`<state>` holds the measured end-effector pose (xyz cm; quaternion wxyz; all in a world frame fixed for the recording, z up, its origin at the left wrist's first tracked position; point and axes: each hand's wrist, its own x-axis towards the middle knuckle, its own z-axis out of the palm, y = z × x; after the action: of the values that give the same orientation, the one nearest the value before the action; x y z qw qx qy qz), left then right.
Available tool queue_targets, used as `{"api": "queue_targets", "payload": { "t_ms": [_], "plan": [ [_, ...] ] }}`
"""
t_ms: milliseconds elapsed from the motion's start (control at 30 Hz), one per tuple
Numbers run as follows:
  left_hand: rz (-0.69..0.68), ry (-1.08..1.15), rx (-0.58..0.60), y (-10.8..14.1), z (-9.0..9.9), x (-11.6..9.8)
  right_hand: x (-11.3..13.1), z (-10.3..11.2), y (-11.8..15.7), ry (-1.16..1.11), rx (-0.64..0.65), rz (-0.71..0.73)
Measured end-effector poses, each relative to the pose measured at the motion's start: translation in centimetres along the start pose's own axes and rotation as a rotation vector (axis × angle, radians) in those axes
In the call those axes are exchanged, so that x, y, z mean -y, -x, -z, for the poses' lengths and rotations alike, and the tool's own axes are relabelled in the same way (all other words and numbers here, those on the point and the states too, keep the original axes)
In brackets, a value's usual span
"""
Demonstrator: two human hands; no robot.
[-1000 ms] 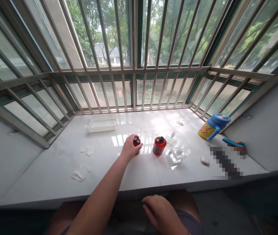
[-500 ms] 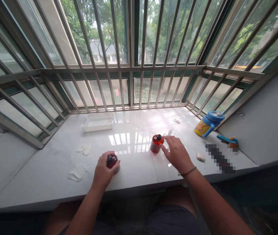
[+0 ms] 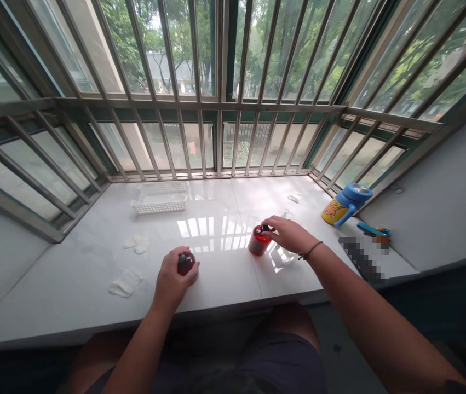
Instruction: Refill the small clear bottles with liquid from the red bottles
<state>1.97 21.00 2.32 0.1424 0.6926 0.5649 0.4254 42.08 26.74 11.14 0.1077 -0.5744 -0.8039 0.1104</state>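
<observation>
My left hand (image 3: 173,273) is wrapped round a dark red bottle (image 3: 187,264) with a black cap, which stands near the front of the white sill. To its right, a bright red bottle (image 3: 258,244) stands upright on the same surface. The fingers of my right hand (image 3: 286,233) are closed on the black cap (image 3: 264,228) of that red bottle. Behind and below my right hand lies a clear transparent item (image 3: 284,257), partly hidden, whose kind I cannot make out.
A white mesh basket (image 3: 159,207) stands at the back left. Crumpled white cloths (image 3: 126,282) lie on the left. A blue and yellow cup (image 3: 345,205), a blue strap (image 3: 372,230) and a blurred-out dark object (image 3: 362,260) are on the right. Metal bars (image 3: 218,142) close the far edge.
My right hand has shifted left and its fingers have closed on the black cap of the bright red bottle. My left hand still holds the dark red bottle. The view has tilted slightly.
</observation>
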Motion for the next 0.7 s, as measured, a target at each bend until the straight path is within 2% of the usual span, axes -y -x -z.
{"api": "queue_targets", "payload": {
  "t_ms": [167,233,400,567,700],
  "plan": [
    [-0.013,0.000,-0.006,-0.1,0.0,0.0,-0.5,0.8,1.1,0.005,0.077,0.058],
    [-0.004,0.000,0.000,0.0,0.1,-0.1,-1.2,1.3,1.5,0.045,0.038,0.043],
    [0.001,0.000,-0.002,0.0,0.1,-0.1,-5.2,2.6,0.9,0.210,-0.170,-0.208],
    [0.005,0.004,0.000,0.0,0.1,-0.2,-9.1,2.1,-1.6,0.256,-0.089,-0.371],
    [-0.007,0.009,0.003,-0.1,0.1,-0.2,-9.4,1.1,-3.5,0.244,-0.062,-0.406]
  ]
}}
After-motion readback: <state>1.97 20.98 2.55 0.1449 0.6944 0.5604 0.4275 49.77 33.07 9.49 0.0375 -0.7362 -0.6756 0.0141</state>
